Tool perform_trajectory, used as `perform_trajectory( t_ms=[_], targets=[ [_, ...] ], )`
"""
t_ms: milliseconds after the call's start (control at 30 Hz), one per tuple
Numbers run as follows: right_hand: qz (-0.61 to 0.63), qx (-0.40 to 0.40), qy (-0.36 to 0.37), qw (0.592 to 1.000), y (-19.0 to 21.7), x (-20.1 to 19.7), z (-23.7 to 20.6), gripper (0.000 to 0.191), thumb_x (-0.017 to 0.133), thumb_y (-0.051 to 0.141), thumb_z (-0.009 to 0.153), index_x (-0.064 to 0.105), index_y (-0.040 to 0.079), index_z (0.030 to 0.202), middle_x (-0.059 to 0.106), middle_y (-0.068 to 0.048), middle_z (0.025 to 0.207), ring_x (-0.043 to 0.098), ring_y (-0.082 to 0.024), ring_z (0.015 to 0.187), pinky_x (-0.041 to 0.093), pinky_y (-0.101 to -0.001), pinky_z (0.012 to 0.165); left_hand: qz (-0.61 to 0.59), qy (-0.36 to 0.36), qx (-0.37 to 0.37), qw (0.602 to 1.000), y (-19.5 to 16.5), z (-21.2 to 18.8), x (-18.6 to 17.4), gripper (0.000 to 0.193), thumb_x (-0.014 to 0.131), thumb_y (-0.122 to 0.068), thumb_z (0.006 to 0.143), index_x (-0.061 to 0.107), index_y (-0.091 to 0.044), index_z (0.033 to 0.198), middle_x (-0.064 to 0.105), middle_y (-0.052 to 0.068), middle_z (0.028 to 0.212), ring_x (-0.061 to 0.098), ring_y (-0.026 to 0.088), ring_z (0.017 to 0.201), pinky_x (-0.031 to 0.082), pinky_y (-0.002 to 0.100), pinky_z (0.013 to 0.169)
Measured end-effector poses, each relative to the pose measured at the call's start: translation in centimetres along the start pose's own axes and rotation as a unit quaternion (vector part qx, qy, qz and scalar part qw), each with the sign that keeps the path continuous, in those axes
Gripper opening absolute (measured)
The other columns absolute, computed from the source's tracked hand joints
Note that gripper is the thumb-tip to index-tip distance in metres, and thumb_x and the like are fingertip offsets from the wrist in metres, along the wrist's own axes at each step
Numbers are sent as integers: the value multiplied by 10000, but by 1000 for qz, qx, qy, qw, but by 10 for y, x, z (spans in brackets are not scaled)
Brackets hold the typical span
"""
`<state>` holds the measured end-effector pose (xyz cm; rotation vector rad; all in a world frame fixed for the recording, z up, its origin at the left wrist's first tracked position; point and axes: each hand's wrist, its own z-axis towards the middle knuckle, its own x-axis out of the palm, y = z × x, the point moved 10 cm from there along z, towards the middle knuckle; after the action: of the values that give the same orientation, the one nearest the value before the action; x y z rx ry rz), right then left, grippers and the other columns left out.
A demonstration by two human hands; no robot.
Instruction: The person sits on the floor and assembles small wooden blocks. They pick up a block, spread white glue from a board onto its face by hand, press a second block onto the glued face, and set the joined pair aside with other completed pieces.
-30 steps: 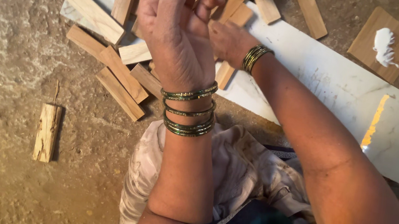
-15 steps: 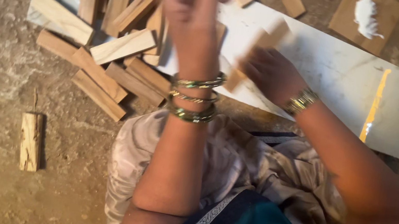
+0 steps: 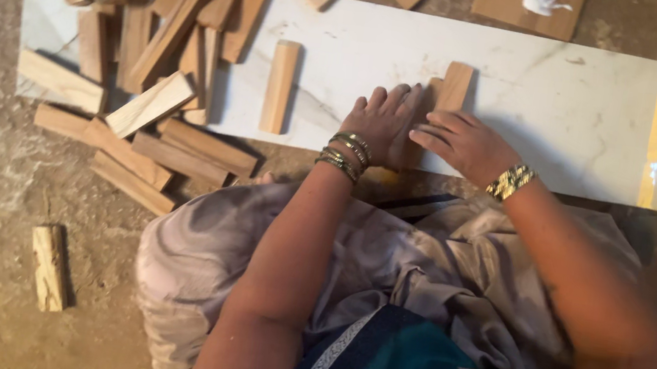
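My left hand (image 3: 387, 122) lies flat, palm down, on the white marble slab (image 3: 578, 117), fingers together against a short wooden block (image 3: 454, 86). My right hand (image 3: 463, 142) rests beside it, fingers stretched left and touching the same block's lower end. Part of the wood under both hands is hidden. Another wooden block (image 3: 279, 86) lies alone on the slab to the left. Neither hand grips anything that I can see.
A heap of wooden blocks (image 3: 154, 23) covers the slab's left end and spills onto the dirt floor. A rough log piece (image 3: 49, 267) lies lower left. A brown board with a white blob (image 3: 529, 3) sits at the top. My lap cloth (image 3: 421, 257) fills the foreground.
Both hands came down from raised positions near the camera to the slab. A wooden block held in the right hand a moment ago now lies on the marble under the fingers.
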<state>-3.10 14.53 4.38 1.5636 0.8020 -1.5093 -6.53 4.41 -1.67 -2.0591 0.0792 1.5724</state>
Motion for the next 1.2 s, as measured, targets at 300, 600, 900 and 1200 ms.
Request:
perform_trajectory(
  t_ms=[300, 600, 900, 1200],
  targets=[
    [158, 123, -15, 980, -14, 18, -30, 723, 578, -99, 756, 512, 187, 1417, 607, -129, 1385, 586, -324, 1305, 523, -412, 1030, 97, 97, 27, 990, -8, 3, 5, 1500, 926, -633, 457, 81, -250, 1635, 104, 5, 1717, 429, 307, 1325, 433, 480, 1034],
    [307, 461, -127, 823, -105, 35, -64, 748, 779, 3, 807, 479, 105, 1486, 627, -156, 1312, 673, -231, 1088, 611, -315, 841, 77, 13, 63, 995, -19, 20, -10, 1638, 900, -781, 320, 110, -142, 1604, 105, 10, 1689, 408, 336, 1347, 414, 558, 996],
    [305, 424, -183, 833, -111, 36, -47, 611, 782, -45, 792, 573, 55, 1358, 606, -119, 1315, 724, -187, 895, 612, -307, 780, 67, 50, 60, 995, -12, 30, -7, 1713, 885, -808, 277, 100, -45, 1595, 90, 84, 1688, 383, 331, 1345, 409, 513, 992],
    [336, 428, -201, 815, -115, 41, -48, 593, 779, -77, 788, 579, 54, 1331, 612, -110, 1325, 741, -180, 869, 607, -287, 764, 49, 14, 46, 998, -15, 29, -15, 1711, 895, -761, 248, 103, -66, 1595, 144, 33, 1684, 424, 332, 1312, 407, 488, 970]
  ],
)
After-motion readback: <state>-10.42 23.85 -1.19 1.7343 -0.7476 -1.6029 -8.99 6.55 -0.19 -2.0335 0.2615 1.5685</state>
